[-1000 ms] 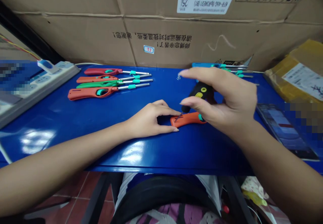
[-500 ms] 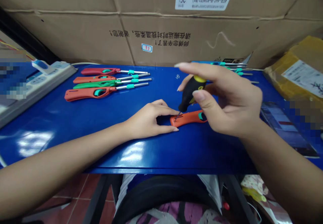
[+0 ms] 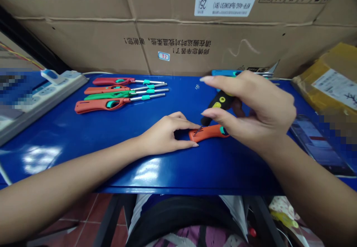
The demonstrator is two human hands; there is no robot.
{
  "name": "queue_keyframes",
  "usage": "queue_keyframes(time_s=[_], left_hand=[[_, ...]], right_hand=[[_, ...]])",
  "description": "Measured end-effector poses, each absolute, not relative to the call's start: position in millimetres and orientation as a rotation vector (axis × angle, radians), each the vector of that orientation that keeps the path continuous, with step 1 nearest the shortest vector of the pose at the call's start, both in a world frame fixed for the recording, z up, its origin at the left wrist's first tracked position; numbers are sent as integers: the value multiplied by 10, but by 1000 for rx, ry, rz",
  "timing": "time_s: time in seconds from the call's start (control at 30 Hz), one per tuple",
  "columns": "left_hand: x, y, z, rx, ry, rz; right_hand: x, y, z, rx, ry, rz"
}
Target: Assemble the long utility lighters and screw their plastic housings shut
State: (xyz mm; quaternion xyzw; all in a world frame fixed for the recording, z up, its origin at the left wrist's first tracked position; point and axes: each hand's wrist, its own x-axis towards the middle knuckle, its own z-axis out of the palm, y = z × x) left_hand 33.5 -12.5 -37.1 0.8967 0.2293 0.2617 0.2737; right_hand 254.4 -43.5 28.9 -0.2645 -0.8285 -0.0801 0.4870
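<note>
One bright orange plastic lighter (image 3: 210, 132) with a teal trigger lies on the glossy blue tabletop (image 3: 83, 132), near the front edge and between the two hands. Its long axis runs nearly left to right, the slotted butt end pointing left and the trigger end right, tilted slightly toward the back; past the trigger, the right hand hides it.

The left hand (image 3: 163, 133) pinches the butt end, thumb on the near side and forefinger on the far side, with its forearm stretching in low from the left.

The right hand (image 3: 259, 106) is raised over the trigger end, its forearm slanting in from the lower right. It grips a black-and-yellow screwdriver (image 3: 216, 104) loosely, thumb against the handle, forefinger stretched out to the left, the other fingers partly hidden. The screwdriver slants down to the left, its thin metal blade meeting the lighter beside the slot.

Farther left, four red, orange and green lighters (image 3: 103, 106) lie in a row, metal tubes pointing right.
</note>
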Motion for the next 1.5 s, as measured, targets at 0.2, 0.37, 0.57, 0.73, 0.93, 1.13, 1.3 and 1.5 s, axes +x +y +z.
queue_keyframes(time_s=[0.2, 0.37, 0.57, 0.73, 0.93, 1.13, 1.3, 1.5], left_hand=[[338, -130, -368, 2412, 621, 715], [343, -133, -360, 2412, 635, 706], [341, -128, -364, 2388, 618, 673], [341, -128, -364, 2400, 601, 726], [332, -130, -362, 2395, 617, 684], [333, -139, -357, 2413, 630, 707], [339, -149, -346, 2409, 641, 694], [325, -164, -333, 2392, 667, 696]], right_hand=[[2565, -419, 298, -672, -2072, -55], [2538, -423, 298, -694, -2083, -137], [2530, -427, 272, -711, -1992, -144], [2511, -460, 292, -646, -2110, 16], [2479, -470, 277, -658, -2003, -124], [2499, -447, 265, -751, -2063, 12], [2497, -440, 294, -792, -2004, -40], [2516, -503, 317, -719, -2052, 251]])
